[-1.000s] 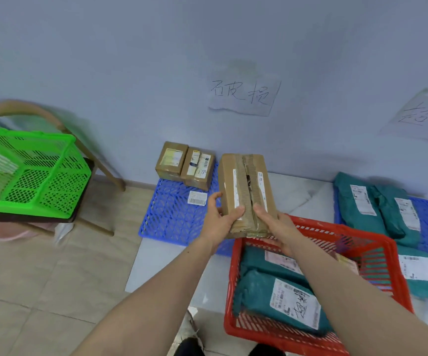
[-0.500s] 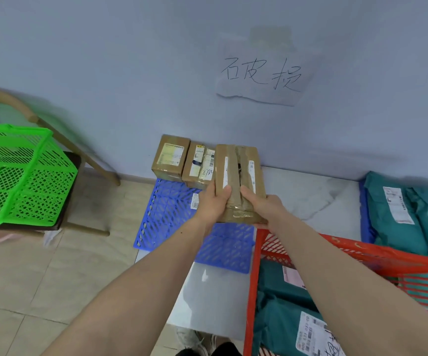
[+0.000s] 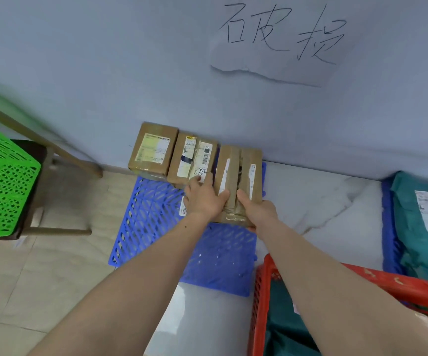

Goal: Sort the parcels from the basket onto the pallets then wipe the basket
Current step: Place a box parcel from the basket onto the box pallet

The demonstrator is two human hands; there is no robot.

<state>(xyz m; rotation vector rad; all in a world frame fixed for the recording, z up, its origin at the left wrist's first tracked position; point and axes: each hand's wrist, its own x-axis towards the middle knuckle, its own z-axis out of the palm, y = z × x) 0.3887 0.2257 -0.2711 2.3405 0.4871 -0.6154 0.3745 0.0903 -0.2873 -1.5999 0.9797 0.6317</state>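
Both hands grip one taped box (image 3: 239, 181): left hand (image 3: 204, 199) on its left edge, right hand (image 3: 257, 210) at its near end. It sits over the blue pallet (image 3: 215, 258), beside two boxes (image 3: 174, 156). The red basket (image 3: 260, 299) holds teal parcels (image 3: 282, 327).

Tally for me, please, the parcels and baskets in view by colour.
Brown cardboard boxes: 3
Teal bags on the right pallet: at least 1
Teal bags in the red basket: count unclear
Red baskets: 1
Green baskets: 1
Total: at least 7
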